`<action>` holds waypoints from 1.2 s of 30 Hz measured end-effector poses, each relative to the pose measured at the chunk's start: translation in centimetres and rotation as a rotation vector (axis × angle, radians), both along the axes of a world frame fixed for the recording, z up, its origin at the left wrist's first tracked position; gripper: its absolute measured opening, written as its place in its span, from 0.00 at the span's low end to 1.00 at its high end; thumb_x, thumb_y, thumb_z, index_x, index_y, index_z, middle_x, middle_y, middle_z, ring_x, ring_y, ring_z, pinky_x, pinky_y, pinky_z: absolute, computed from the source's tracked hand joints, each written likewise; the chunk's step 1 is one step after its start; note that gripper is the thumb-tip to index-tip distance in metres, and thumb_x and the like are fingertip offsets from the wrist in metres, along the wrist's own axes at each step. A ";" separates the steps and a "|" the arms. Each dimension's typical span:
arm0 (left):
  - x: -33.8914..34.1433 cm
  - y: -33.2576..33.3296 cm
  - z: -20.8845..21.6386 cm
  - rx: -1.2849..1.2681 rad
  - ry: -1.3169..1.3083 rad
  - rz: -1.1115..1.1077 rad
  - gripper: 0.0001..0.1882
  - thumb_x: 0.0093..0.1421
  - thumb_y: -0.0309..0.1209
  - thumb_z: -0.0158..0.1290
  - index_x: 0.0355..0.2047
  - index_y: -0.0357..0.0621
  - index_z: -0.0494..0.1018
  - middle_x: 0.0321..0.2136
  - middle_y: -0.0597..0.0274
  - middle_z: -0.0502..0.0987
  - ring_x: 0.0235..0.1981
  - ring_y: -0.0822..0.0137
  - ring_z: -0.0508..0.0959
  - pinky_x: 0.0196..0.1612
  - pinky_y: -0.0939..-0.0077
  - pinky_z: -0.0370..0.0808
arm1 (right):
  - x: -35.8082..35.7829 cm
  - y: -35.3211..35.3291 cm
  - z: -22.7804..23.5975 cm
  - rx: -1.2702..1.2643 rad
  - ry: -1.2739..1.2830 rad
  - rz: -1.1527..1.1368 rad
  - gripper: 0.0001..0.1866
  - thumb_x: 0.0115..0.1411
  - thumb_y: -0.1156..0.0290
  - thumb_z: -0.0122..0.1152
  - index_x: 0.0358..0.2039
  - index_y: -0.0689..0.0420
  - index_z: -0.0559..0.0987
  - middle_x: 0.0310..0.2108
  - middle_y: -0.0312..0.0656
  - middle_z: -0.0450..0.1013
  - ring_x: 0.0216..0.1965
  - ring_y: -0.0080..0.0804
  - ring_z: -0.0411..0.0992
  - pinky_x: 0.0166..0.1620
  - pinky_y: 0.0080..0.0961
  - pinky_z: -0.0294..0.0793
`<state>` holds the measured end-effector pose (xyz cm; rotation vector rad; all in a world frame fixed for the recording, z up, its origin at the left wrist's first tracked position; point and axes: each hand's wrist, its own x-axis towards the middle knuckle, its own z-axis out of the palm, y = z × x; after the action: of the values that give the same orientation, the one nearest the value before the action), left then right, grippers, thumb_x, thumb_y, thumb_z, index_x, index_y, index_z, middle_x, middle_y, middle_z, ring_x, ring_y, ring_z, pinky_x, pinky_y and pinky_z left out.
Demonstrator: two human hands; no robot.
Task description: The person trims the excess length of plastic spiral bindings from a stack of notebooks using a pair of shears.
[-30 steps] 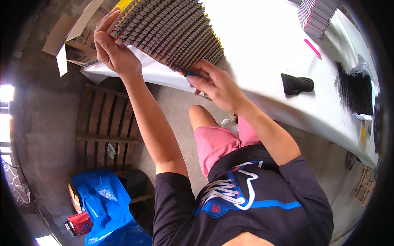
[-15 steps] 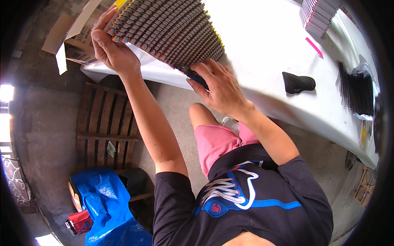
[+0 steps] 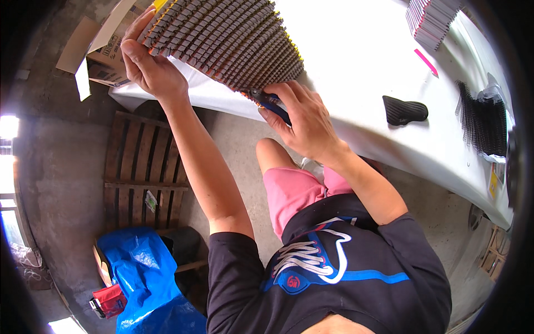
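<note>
A large stack of what look like spiral-bound notebooks [image 3: 222, 42] stands at the table's edge, its grey spines laced with dark coils and yellow showing at its ends. My left hand [image 3: 150, 67] is closed around the stack's left end, thumb on the near side. In my right hand [image 3: 303, 117] is a pair of pliers [image 3: 272, 103] with dark blue handles, my fingers wrapped over them. The pliers' jaws meet the lower right edge of the stack; their exact bite is too small to make out.
The white-covered table [image 3: 345, 61] holds a ridged black tapered object [image 3: 405, 111], a pink strip [image 3: 426, 62], a bundle of black coils [image 3: 483, 122] and another stack [image 3: 431, 22]. An open cardboard box [image 3: 108, 61] sits left. A wooden pallet [image 3: 144, 167] and blue sheet [image 3: 139, 267] lie below.
My right hand and the pliers have shifted slightly right, showing more of the pliers. My left hand has barely moved and keeps its hold on the stack.
</note>
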<state>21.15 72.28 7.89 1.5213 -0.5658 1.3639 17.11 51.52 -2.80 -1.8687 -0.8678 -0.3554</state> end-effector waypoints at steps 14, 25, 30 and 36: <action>0.0 0.7 -0.3 -0.121 0.035 -0.083 0.29 0.65 0.48 0.35 0.42 0.29 0.68 0.41 0.45 0.74 0.42 0.57 0.76 0.46 0.65 0.75 | 1.2 -0.2 1.9 0.231 1.049 0.579 0.14 0.59 0.63 0.53 0.40 0.58 0.68 0.29 0.46 0.70 0.29 0.44 0.72 0.32 0.33 0.71; 0.0 0.7 -0.1 -0.121 0.033 -0.060 0.29 0.65 0.48 0.36 0.42 0.29 0.69 0.41 0.45 0.74 0.42 0.58 0.76 0.46 0.66 0.75 | 0.0 0.0 -0.6 -0.028 0.030 0.010 0.16 0.55 0.61 0.58 0.41 0.54 0.68 0.36 0.44 0.68 0.39 0.44 0.68 0.40 0.39 0.63; -0.1 -0.1 -0.1 -0.054 0.017 -0.032 0.29 0.64 0.49 0.36 0.41 0.30 0.70 0.40 0.46 0.74 0.41 0.59 0.76 0.46 0.66 0.75 | 0.4 0.4 -0.9 0.040 0.134 0.101 0.15 0.57 0.60 0.56 0.38 0.56 0.69 0.33 0.45 0.71 0.33 0.42 0.72 0.33 0.35 0.69; 0.0 0.5 0.0 -0.106 0.028 -0.028 0.29 0.64 0.49 0.36 0.41 0.30 0.70 0.40 0.47 0.75 0.41 0.59 0.76 0.46 0.67 0.74 | 2.0 -0.8 1.2 0.231 1.199 0.581 0.14 0.60 0.61 0.53 0.37 0.61 0.69 0.30 0.47 0.71 0.31 0.35 0.72 0.31 0.34 0.72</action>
<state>21.11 72.77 7.86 1.4396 -0.4883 1.3286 19.13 50.73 -1.64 -1.1845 -0.4297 0.9105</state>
